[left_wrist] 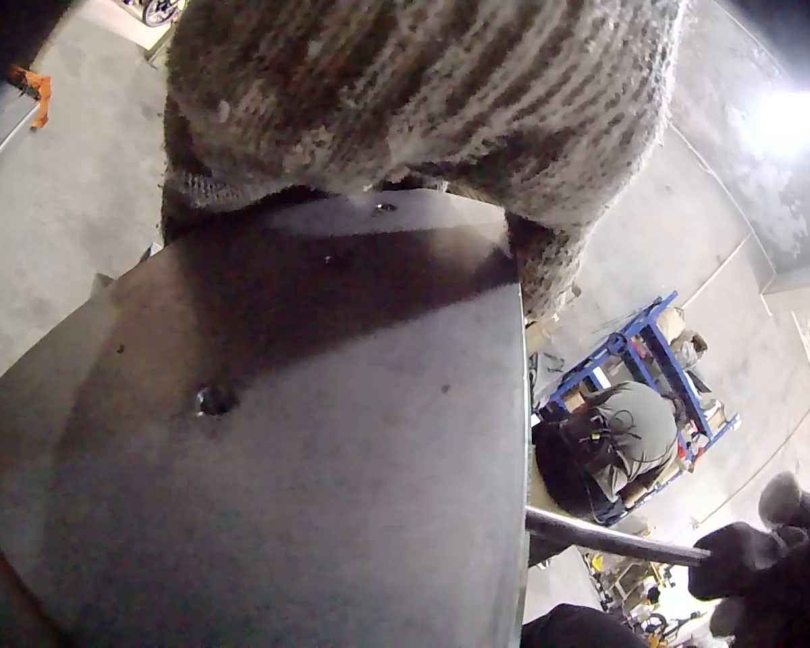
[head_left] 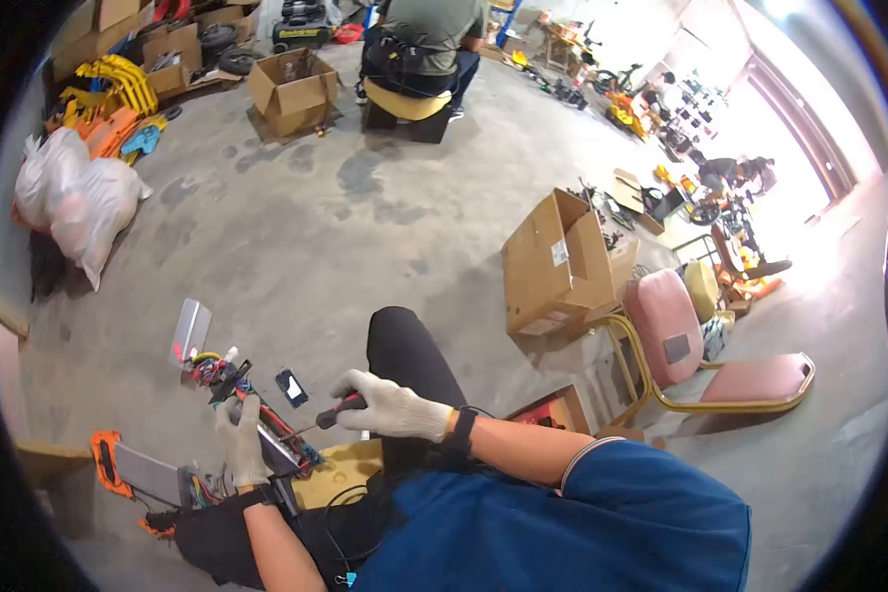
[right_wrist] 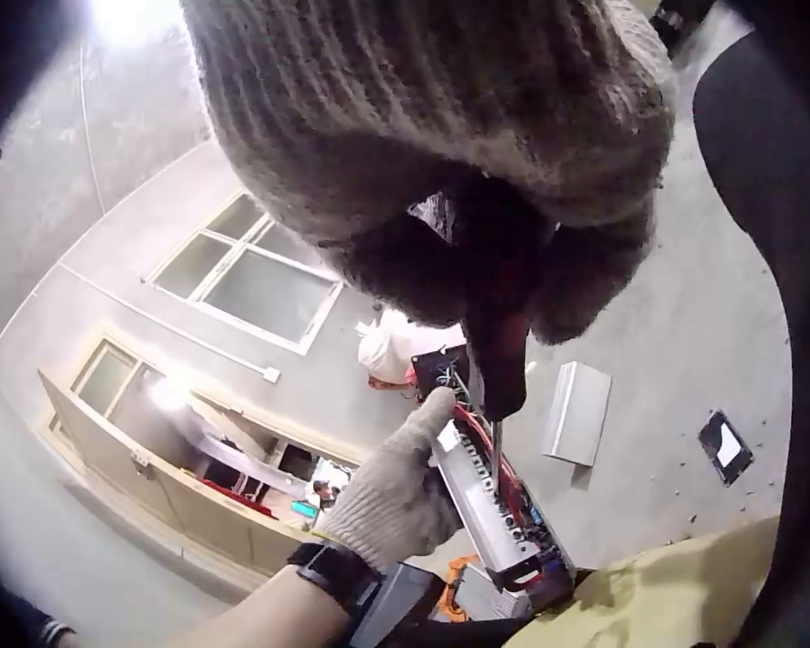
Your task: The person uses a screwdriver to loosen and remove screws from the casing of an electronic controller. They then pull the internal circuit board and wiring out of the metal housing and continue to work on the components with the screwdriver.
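My gloved left hand (head_left: 242, 439) grips a silver metal-cased electrical unit (right_wrist: 475, 502), with red wires and a row of round holes along its side. In the left wrist view its flat metal face (left_wrist: 338, 446) fills the middle, fingers curled over the top edge. My gloved right hand (head_left: 400, 407) holds a screwdriver (head_left: 341, 410) with a red and black handle. In the right wrist view the screwdriver's shaft (right_wrist: 497, 446) overlaps the wired side of the unit. More coloured wires (head_left: 207, 371) lie just beyond the left hand.
A silver casing (head_left: 192, 329) and a dark phone-like object (head_left: 291, 388) lie on the floor ahead. Left of me is a grey unit with an orange end (head_left: 109, 464). A cardboard box (head_left: 543, 266) and pink chair (head_left: 666, 331) stand right. Another person (head_left: 419, 49) sits ahead.
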Motion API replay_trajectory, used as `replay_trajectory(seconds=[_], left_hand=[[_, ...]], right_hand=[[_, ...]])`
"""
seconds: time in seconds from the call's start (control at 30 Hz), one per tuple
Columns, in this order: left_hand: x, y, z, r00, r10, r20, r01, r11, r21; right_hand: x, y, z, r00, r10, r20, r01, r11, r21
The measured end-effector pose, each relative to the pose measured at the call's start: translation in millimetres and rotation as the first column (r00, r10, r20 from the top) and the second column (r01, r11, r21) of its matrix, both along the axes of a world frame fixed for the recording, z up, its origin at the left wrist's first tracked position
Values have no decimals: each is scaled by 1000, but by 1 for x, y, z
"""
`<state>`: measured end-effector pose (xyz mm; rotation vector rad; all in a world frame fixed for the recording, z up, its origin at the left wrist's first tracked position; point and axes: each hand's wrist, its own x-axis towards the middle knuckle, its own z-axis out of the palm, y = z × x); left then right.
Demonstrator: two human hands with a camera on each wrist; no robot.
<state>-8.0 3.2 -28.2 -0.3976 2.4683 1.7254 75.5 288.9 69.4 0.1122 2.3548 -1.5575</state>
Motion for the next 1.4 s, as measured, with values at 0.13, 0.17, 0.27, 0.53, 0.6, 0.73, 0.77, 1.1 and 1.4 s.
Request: replay_trajectory(seconds=[0.13, 0.17, 0.27, 0.53, 0.6, 0.73, 0.77, 1.1, 1.4], left_hand=[[-6, -3, -12, 999, -39, -16, 39, 999, -2], [-5, -2, -10, 999, -29, -28, 28, 999, -38], [-5, -3, -8, 999, -36, -4, 36, 999, -8], [-4, -1, 5, 995, -88, 50, 84, 993, 78], [-4, 2, 5, 997, -57, 46, 51, 991, 121], [-7, -4, -6, 996, -92, 1, 92, 993, 68], [-6, -3, -5, 996, -92, 18, 91, 993, 79], [-7, -4, -5, 997, -71, 13, 70, 995, 72], [-7, -4, -6, 998, -66, 9, 65, 991, 121]], right_hand=[[-4, -3, 18, 978, -38, 205, 31, 999, 39], [-8, -1, 19, 945, -39, 325, 43, 999, -3], [0, -5, -50, 964, -34, -264, 35, 999, -4], [-6, -6, 18, 975, -65, 212, 72, 997, -25], [-6, -4, 9, 965, -32, 262, 46, 998, -47], [-1, -11, -29, 967, -67, -245, 66, 998, -13], [0, -11, -28, 952, -70, -297, 75, 997, 4], [-3, -10, -42, 985, -96, -146, 77, 989, -128], [-9, 0, 28, 942, -19, 336, 69, 988, -138]])
